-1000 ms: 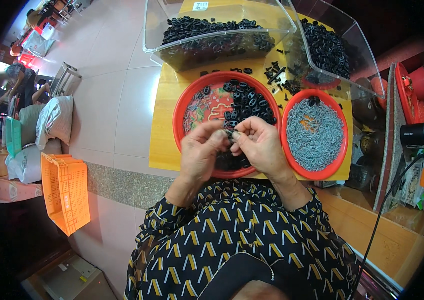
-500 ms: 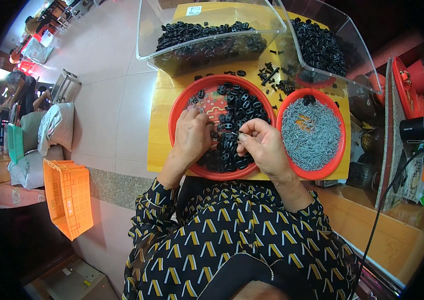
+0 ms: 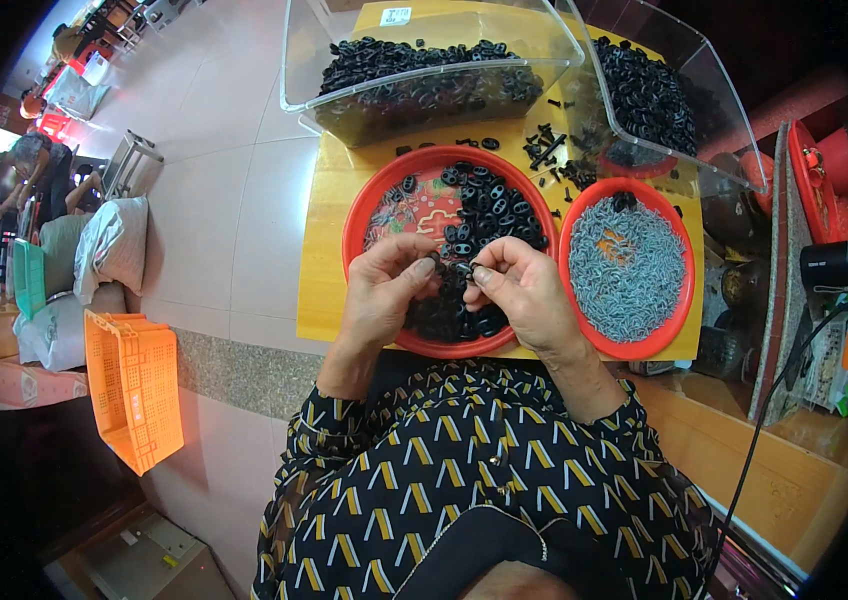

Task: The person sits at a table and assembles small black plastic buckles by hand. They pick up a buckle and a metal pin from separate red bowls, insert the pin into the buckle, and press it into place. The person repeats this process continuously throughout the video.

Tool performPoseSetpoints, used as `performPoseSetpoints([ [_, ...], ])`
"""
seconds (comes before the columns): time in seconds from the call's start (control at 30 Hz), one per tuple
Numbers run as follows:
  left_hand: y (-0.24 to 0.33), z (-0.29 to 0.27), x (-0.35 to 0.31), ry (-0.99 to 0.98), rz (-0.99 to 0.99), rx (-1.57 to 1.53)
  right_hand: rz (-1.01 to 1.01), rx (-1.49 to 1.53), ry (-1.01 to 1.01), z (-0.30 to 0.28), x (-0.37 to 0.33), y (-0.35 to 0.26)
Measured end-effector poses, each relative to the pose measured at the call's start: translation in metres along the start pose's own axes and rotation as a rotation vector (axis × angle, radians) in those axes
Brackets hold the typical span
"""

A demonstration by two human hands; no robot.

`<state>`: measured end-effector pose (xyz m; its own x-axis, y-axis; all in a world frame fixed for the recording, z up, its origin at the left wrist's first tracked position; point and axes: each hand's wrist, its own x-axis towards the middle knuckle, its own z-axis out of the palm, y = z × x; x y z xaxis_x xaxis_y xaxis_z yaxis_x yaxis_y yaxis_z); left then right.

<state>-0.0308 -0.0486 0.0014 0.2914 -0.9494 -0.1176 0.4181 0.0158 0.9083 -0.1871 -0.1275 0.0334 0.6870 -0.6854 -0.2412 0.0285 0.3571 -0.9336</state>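
Note:
Over a round red tray (image 3: 352, 205), both my hands work close together. My left hand (image 3: 384, 295) pinches a small black piece (image 3: 435, 259) between thumb and fingers, mostly hidden by them. Opposite it, my right hand (image 3: 524, 295) is closed in a pinch on a tiny dark item (image 3: 472, 268) too small to name. Black oval two-holed plastic pieces (image 3: 494, 205) fill the tray's right and lower part. Its patterned base shows at the left, with some small metal screws (image 3: 394, 215) scattered there. Right of it, a second red tray (image 3: 689, 290) holds many silver screws (image 3: 624, 290).
Two clear plastic bins, one at the back (image 3: 434, 70) and one at the right (image 3: 664, 145), contain black pieces. Loose black parts (image 3: 544, 150) lie between them on the yellow table (image 3: 319, 300). An orange crate (image 3: 139, 400) stands left; a person (image 3: 39, 170) sits beyond.
My left hand has come from the tray's left side toward my right hand, its thumb and fingers now pinching a black piece. My right hand has hardly moved.

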Motion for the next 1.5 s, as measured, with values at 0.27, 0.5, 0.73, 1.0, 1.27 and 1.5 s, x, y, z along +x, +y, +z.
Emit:
performPoseSetpoints([
  [0.27,0.004,0.011,-0.015,-0.03,-0.024,-0.1,-0.034,0.097,-0.021,0.013,0.003,0.002],
  [0.5,0.0,0.006,-0.015,0.079,0.032,-0.121,-0.046,0.14,0.033,0.017,0.001,0.007],
  [0.73,-0.001,0.015,-0.016,0.145,0.078,0.028,-0.076,0.13,0.052,0.023,-0.001,0.012],
  [1.0,-0.009,0.017,-0.019,0.181,0.233,0.172,-0.096,0.179,0.07,0.022,0.001,0.009],
  [1.27,0.003,0.009,-0.02,0.176,0.391,0.496,-0.107,0.188,0.066,0.024,0.001,0.005],
  [1.5,0.012,0.01,-0.027,0.115,0.039,0.184,-0.089,0.183,0.046,0.024,0.0,0.004],
])
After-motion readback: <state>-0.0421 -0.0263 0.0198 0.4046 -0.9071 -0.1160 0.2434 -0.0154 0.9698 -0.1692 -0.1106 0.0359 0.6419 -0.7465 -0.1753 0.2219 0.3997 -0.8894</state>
